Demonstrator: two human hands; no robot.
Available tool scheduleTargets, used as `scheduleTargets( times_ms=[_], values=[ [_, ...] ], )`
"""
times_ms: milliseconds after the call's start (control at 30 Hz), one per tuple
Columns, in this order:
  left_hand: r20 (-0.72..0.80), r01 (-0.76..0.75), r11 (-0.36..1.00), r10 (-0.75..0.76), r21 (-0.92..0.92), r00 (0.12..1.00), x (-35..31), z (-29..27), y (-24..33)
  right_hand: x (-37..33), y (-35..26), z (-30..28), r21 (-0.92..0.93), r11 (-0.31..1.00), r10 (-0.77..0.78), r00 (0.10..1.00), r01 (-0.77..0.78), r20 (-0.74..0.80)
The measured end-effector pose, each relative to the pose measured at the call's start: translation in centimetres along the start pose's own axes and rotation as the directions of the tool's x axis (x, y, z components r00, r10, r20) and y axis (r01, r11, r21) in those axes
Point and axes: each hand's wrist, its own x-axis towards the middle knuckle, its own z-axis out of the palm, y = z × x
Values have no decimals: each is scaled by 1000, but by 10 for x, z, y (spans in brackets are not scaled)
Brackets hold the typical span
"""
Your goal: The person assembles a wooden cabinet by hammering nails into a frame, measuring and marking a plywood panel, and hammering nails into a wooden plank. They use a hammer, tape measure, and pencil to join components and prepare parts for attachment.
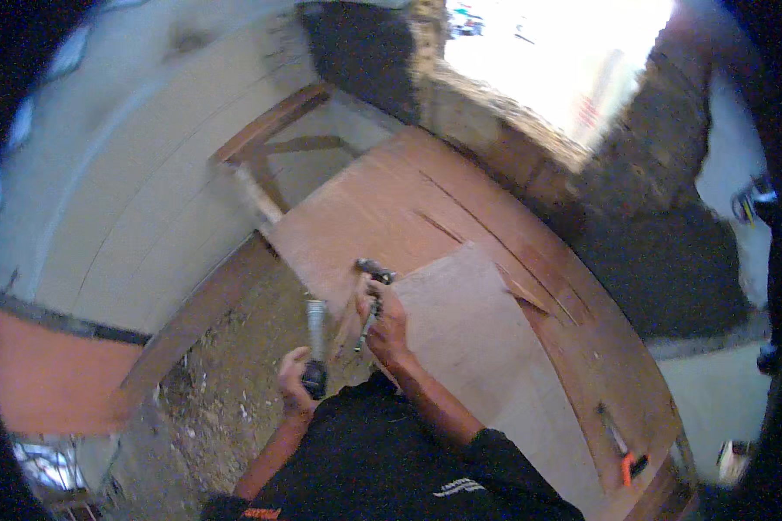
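Note:
My left hand (294,382) is closed around the black body of a tool with a broad silvery strip (316,326) standing up from it. Motion blur hides its exact kind. My right hand (391,323) grips a dark-headed metal tool (374,269), with a slim silvery shaft showing beside the fingers. Both hands are near the close left edge of a wooden bench, the right one over the boards. Under the right forearm lies a pale plywood sheet (469,321), on top of a reddish-brown board (356,208).
Thin wood strips (473,230) lie along the bench's far side. An orange-and-black-handled tool (632,467) rests at the right end. A wooden frame (274,126) stands beyond the bench. Littered dirt ground (235,382) lies to the left. A bright rough-edged opening (547,69) is in the wall.

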Motion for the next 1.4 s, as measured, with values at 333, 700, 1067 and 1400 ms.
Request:
scheduleTargets(
  times_ms=[333,700,1067,1400],
  values=[
    [-137,546,595,-740,-590,659,-16,-67,-32,-26,14,45,-489,872,208,897,11,390],
    [-132,545,642,-704,-540,698,-18,-69,-45,18,-21,-4,369,741,595,804,-561,27],
    [-34,653,560,-772,-509,635,-8,-59,-24,51,34,-283,128,919,386,917,-373,-98],
    [329,750,637,-680,-178,655,34,-32,-8,0,110,-449,-498,827,118,946,-262,-302]
  ],
)
